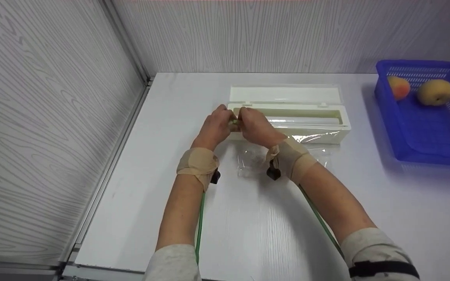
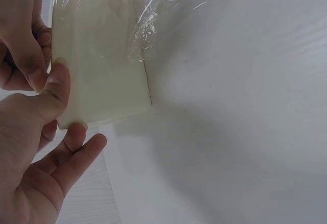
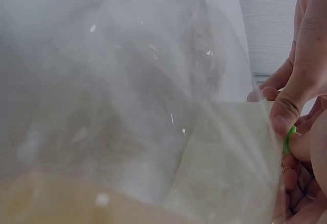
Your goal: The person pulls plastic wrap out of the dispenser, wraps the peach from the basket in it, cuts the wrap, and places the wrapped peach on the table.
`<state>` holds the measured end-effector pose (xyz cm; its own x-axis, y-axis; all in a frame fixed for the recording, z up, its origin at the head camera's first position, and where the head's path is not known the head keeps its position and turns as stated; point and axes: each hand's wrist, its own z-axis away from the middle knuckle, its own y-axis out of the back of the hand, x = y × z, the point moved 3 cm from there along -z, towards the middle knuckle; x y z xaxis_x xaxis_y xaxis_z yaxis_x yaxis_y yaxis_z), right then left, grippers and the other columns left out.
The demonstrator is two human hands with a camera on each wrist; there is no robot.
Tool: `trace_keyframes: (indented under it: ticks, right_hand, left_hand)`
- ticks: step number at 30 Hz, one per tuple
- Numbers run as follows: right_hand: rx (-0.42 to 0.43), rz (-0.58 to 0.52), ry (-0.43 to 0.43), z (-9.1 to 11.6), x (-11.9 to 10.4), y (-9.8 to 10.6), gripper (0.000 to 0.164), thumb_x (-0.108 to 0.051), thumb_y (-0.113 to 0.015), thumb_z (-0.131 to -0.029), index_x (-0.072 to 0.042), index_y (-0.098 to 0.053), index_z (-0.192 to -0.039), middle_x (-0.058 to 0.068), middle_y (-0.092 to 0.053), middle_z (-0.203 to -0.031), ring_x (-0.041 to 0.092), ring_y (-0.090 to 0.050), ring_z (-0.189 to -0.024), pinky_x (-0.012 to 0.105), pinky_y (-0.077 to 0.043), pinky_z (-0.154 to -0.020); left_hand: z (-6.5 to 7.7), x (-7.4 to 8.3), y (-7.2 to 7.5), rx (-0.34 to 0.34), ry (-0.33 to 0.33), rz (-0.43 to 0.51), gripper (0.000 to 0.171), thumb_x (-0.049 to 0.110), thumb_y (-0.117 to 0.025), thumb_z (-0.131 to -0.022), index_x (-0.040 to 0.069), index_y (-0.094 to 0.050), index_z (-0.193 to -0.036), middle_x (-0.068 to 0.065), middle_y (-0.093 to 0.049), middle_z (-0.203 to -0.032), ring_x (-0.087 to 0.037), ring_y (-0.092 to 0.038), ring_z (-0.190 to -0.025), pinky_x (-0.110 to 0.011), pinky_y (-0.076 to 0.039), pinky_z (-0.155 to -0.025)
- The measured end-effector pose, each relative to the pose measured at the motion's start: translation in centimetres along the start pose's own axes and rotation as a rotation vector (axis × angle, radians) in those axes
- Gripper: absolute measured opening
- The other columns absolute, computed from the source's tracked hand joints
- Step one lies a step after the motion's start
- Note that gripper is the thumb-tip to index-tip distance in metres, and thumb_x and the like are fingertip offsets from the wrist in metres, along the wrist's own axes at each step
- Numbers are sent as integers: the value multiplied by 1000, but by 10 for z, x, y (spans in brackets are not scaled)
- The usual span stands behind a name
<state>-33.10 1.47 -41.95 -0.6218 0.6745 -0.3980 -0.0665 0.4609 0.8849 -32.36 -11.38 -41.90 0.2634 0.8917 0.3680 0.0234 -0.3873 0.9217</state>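
Observation:
A long white cling film box (image 1: 287,136) lies on the table with its lid (image 1: 285,94) swung back. Inside is a roll of cling film (image 1: 307,120), and a clear sheet of film (image 3: 153,75) hangs over the front onto the table. My left hand (image 1: 218,125) grips the box's left end; in the left wrist view its thumb presses the top edge, with fingertips at the end face. Close beside it, my right hand (image 1: 257,125) pinches a small green piece (image 3: 289,138), probably the slide cutter, at the box's front rim. Fingers hide most of that piece.
A blue plastic basket (image 1: 399,150) stands at the right, holding a reddish-yellow fruit (image 1: 399,87) and a round yellowish fruit (image 1: 436,92). Wood-grain panels (image 1: 248,37) rise behind and at the left of the white table (image 1: 139,187).

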Motion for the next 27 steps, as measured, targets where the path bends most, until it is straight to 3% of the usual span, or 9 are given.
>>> trace_keyframes:
  ticks: [5, 10, 21, 27]
  right_hand:
    - [7, 53, 49, 6, 5, 4, 13, -5, -49, -99, 6, -55, -104, 21, -64, -95, 37, -63, -87, 47, -53, -79]
    - [22, 73, 30, 15, 14, 13, 13, -6, -53, -98, 5, -56, -103, 21, -65, -94, 38, -63, -86, 47, -53, -79]
    - [-3, 62, -17, 26, 25, 19, 16, -12, -55, -100, 4, -57, -102, 19, -65, -92, 37, -64, -84, 47, -54, -79]
    - [5, 62, 4, 28, 29, 25, 15, -11, -55, -100, 3, -57, -100, 19, -65, -93, 38, -64, -85, 47, -54, -79]
  left_hand:
    - [1, 1, -1, 3, -25, 36, 31, 24, -72, -88, 2, -69, -110, -13, -59, -108, -27, -64, -100, -36, -54, -87]
    - [1, -1, -1, 22, -24, 99, 33, 25, -77, -84, 2, -69, -106, -12, -58, -104, -26, -64, -96, -36, -54, -86]
    - [3, -3, -4, 0, 8, 106, 33, 26, -77, -84, 3, -68, -106, -10, -57, -105, -24, -63, -97, -35, -53, -88]
    - [2, -1, 0, 12, 6, 112, 31, 25, -77, -84, 3, -68, -105, -10, -57, -104, -24, -63, -98, -36, -53, -88]
